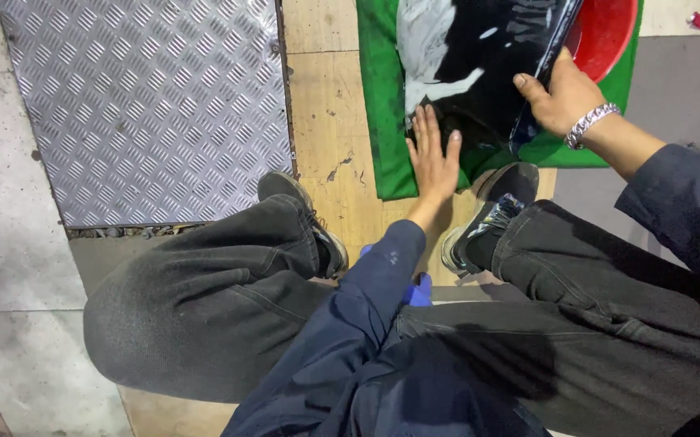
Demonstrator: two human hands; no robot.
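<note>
Wooden flooring under a green cloth [386, 121]: my left hand [432, 158] lies flat and spread on the glossy black panel [479, 73], my right hand [562, 97] grips its edge. I'd press evenly, steadying that edge.

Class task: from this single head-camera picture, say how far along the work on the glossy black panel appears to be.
Done: the black panel lies on the green cloth, partly smeared white. In hand: the left hand presses flat on its near edge; the right hand grips its right edge. Left: much of the panel shows bare black.
</note>
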